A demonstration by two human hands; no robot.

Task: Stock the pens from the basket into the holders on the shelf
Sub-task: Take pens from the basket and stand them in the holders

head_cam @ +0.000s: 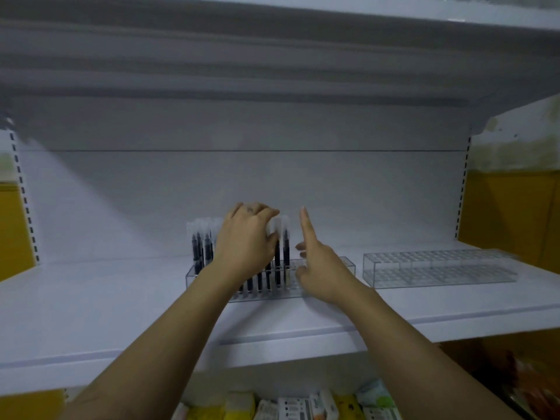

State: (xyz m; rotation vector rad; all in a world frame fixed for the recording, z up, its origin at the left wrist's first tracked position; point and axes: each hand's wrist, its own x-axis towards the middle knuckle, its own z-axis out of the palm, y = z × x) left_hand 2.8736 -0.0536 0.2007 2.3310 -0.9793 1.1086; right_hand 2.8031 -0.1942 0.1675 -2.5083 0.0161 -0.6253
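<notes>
A clear plastic pen holder (345, 266) stands on the white shelf (121, 313), partly filled with several dark pens with frosted caps (201, 244). My left hand (245, 241) reaches over the holder's middle, its fingers curled around the capped tops of pens (283, 237) standing in the slots. My right hand (318, 265) hovers just right of those pens with the index finger pointing straight up and the other fingers loosely bent, holding nothing. A second clear holder (436, 268) with no pens sits further right. The basket is out of view.
The shelf above (272, 71) overhangs the working space. Slotted uprights (22, 192) frame the bay on both sides. Below the shelf edge, boxed goods (288, 407) fill a lower level. Yellow panels (509, 213) flank the shelving.
</notes>
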